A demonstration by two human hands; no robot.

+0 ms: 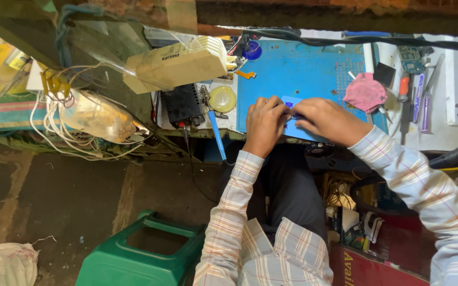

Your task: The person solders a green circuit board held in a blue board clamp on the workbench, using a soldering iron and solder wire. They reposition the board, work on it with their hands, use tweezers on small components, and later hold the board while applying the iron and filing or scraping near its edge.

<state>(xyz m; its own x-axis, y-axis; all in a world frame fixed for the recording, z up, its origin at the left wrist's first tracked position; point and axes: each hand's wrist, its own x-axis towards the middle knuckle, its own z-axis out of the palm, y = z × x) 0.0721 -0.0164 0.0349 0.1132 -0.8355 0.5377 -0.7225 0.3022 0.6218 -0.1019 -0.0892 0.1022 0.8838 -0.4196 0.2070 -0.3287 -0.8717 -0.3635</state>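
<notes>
Seen from above, looking down at a cluttered repair counter [441,140]. Left hand [263,124] and right hand [327,121] close together over a small, flat, pale blue device [291,101] with rounded corners, fingertips of both pinching it at its near edge. Device resting on a blue rubbery work mat [298,69] with a grid of small moulded pockets on its right side. Both arms in a soft plaid shirt of cream, pink and grey.

Crumpled pink cloth [365,92] on the mat just right of the hands. Further right, slim metal and plastic hand tools [417,98] lying side by side on the white surface. Left of the mat, a black boxy soldering station [183,105], a blue-handled soldering iron [216,132] and a round yellowish disc [222,99]. Tangled white cables [54,127] at far left. Green plastic stool [144,257] on the bare dirt floor below.
</notes>
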